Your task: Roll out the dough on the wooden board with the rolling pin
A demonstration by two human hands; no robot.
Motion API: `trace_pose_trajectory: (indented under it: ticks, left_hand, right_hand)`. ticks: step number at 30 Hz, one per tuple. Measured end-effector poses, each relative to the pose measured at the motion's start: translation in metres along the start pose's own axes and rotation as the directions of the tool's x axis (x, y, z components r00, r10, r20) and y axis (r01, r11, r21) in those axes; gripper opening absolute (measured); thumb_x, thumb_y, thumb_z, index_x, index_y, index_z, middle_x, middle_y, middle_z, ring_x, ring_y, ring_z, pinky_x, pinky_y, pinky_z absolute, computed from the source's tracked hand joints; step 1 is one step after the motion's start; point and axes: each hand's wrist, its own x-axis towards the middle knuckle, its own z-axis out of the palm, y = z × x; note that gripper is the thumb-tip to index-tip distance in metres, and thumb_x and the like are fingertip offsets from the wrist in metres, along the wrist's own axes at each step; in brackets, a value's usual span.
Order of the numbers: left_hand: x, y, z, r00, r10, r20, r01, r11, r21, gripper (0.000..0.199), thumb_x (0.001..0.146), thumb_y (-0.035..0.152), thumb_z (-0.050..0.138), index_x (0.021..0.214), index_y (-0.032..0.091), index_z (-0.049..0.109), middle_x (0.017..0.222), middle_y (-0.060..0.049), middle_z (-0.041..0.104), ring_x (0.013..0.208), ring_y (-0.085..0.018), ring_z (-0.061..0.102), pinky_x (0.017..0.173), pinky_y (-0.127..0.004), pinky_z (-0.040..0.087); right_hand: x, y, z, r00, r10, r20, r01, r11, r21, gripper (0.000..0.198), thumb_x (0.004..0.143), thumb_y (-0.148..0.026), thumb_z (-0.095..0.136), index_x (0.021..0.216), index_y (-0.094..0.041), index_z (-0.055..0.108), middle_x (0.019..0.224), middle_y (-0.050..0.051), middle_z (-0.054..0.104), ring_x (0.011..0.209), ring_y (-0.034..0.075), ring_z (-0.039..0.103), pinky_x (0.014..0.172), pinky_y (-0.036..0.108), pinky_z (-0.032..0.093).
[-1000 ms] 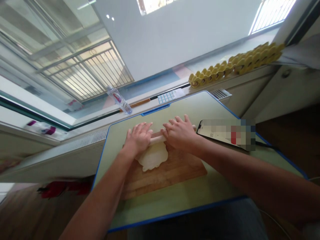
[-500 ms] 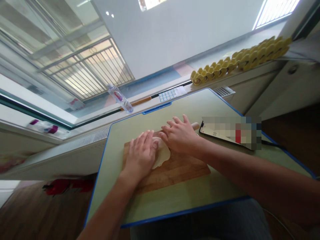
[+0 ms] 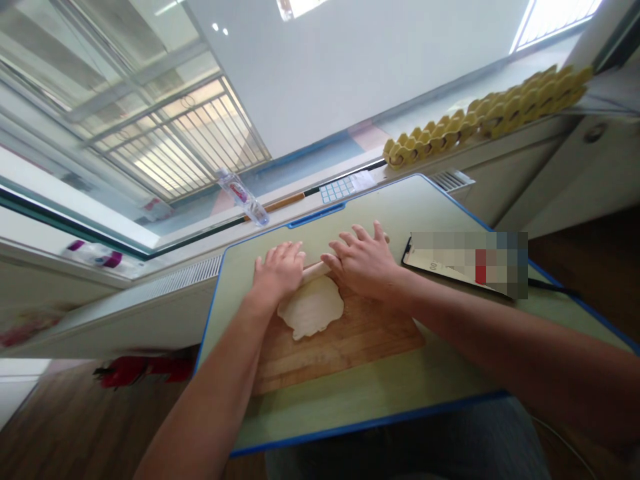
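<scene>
A pale wooden rolling pin [image 3: 316, 270] lies across the far part of a brown wooden cutting board [image 3: 320, 357]. My left hand [image 3: 281, 268] rests palm down over the pin's left end, fingers stretched forward. Over its right part lies my right hand [image 3: 363, 259], its fingers spread and straight; the pin's tip shows just past it. Neither hand's fingers wrap around the pin. A flat, uneven sheet of dough [image 3: 311, 310] sits on the board, just on the near side of the pin. Both palms hide much of the pin.
The board is on a green table [image 3: 380, 393] with blue edging. A phone [image 3: 450, 267], partly blurred out, lies at the right. On the window sill are a clear bottle [image 3: 243, 195], blue-lined labels [image 3: 337, 191] and yellow egg trays [image 3: 480, 120]. A red object [image 3: 140, 372] is on the floor.
My left hand has moved forward from over the dough to the pin's left end, uncovering the dough and the pin's middle. My right hand has shifted slightly.
</scene>
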Motion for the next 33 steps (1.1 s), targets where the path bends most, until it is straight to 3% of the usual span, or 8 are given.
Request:
trace_pose_trajectory:
  ticks: [3,6,11,16,19,27,30,33]
  left_hand:
    - [0.010,-0.004,0.001,1.000,-0.002,0.028,0.003,1.000,-0.021,0.055,0.109,0.044,0.031,0.159,0.028,0.047,0.170,-0.007,0.040,0.154,-0.030,0.040,0.126,-0.059,0.030]
    - [0.000,-0.002,0.003,0.999,0.037,0.003,-0.037,0.999,-0.034,0.057,0.110,0.046,0.027,0.159,0.025,0.047,0.170,-0.009,0.041,0.155,-0.030,0.040,0.126,-0.059,0.032]
    - [-0.063,0.023,0.011,0.984,0.072,-0.163,-0.074,0.997,-0.005,0.060,0.111,0.050,0.021,0.155,0.025,0.053,0.163,-0.010,0.051,0.150,-0.031,0.047,0.123,-0.063,0.036]
    - [-0.107,0.045,0.017,0.967,0.130,-0.222,-0.118,0.991,0.067,0.068,0.109,0.057,0.028,0.163,0.018,0.042,0.166,-0.014,0.046,0.155,-0.035,0.040,0.126,-0.066,0.031]
    - [-0.095,0.038,0.013,0.983,0.090,-0.161,-0.087,0.996,0.026,0.065,0.110,0.054,0.021,0.161,0.022,0.044,0.167,-0.010,0.045,0.156,-0.032,0.039,0.127,-0.066,0.029]
    - [-0.010,-0.001,-0.003,0.998,-0.060,0.032,0.061,0.997,-0.041,0.059,0.110,0.052,0.021,0.162,0.036,0.042,0.173,-0.003,0.035,0.159,-0.030,0.033,0.126,-0.069,0.024]
    - [-0.005,-0.003,-0.004,0.999,-0.039,0.026,0.040,0.998,-0.039,0.058,0.110,0.051,0.022,0.161,0.035,0.043,0.172,-0.005,0.037,0.158,-0.030,0.035,0.126,-0.067,0.027]
    - [-0.026,0.003,0.000,0.999,0.021,-0.027,-0.021,1.000,-0.016,0.060,0.111,0.050,0.018,0.159,0.032,0.048,0.170,-0.006,0.041,0.156,-0.030,0.038,0.125,-0.065,0.031]
  right_hand:
    - [0.000,0.001,0.000,1.000,0.001,0.006,-0.001,1.000,0.004,0.058,0.112,-0.053,0.025,0.128,-0.021,0.070,0.138,0.015,0.068,0.139,0.038,0.046,0.119,0.072,0.016]
    - [0.000,0.000,-0.001,1.000,-0.005,0.010,0.005,1.000,0.011,0.060,0.111,-0.056,0.025,0.127,-0.020,0.071,0.137,0.016,0.068,0.136,0.038,0.047,0.119,0.071,0.016]
    - [-0.001,-0.003,-0.002,0.999,-0.050,0.010,0.049,0.998,0.025,0.057,0.111,-0.054,0.027,0.121,-0.022,0.074,0.134,0.015,0.069,0.135,0.039,0.047,0.117,0.073,0.018]
    - [0.000,-0.002,-0.002,0.999,-0.035,-0.002,0.035,0.999,0.031,0.053,0.111,-0.048,0.030,0.121,-0.022,0.075,0.134,0.015,0.069,0.137,0.039,0.045,0.119,0.073,0.015]
    - [0.001,0.000,-0.001,0.999,-0.035,-0.016,0.036,0.999,0.026,0.055,0.111,-0.050,0.028,0.123,-0.023,0.074,0.134,0.014,0.070,0.138,0.039,0.045,0.119,0.073,0.015]
    - [0.001,0.004,0.003,0.999,-0.010,-0.046,0.011,1.000,0.015,0.055,0.112,-0.049,0.026,0.126,-0.020,0.071,0.137,0.015,0.068,0.139,0.039,0.046,0.119,0.073,0.017]
    - [0.001,0.004,0.003,0.999,-0.017,-0.050,0.018,1.000,0.014,0.055,0.112,-0.050,0.026,0.126,-0.019,0.070,0.137,0.016,0.067,0.139,0.039,0.046,0.119,0.073,0.018]
    - [0.000,0.003,0.002,0.999,-0.026,-0.045,0.027,0.999,0.019,0.056,0.112,-0.051,0.027,0.124,-0.020,0.072,0.135,0.016,0.068,0.138,0.039,0.047,0.119,0.072,0.018]
